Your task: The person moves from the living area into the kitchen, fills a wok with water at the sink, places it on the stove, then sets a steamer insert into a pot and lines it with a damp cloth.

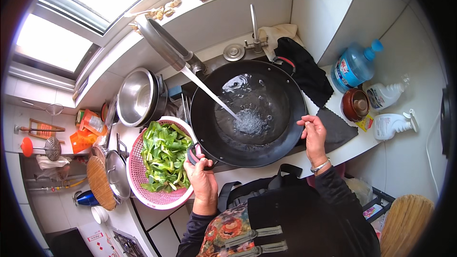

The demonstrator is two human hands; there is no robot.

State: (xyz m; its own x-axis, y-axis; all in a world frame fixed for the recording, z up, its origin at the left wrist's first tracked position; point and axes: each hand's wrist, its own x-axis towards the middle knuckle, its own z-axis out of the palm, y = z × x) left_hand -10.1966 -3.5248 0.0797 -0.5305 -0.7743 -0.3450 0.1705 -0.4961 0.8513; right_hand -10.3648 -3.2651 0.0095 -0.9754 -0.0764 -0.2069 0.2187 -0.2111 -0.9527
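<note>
A wide black wok sits over the sink, with clear water pooled in its bottom. A stream runs into it from the curved metal faucet and froths where it lands. My left hand holds the wok's near-left loop handle. At the right side of the wok, my right hand has its fingers bent at the rim. Beside my left hand, a pink plastic colander holds a heap of leafy greens.
Metal bowls are nested left of the sink. A lidded pan stands beyond the colander. Black cloth lies by the wok's far handle. A large blue bottle, a brown lidded pot and spray bottles line the right counter.
</note>
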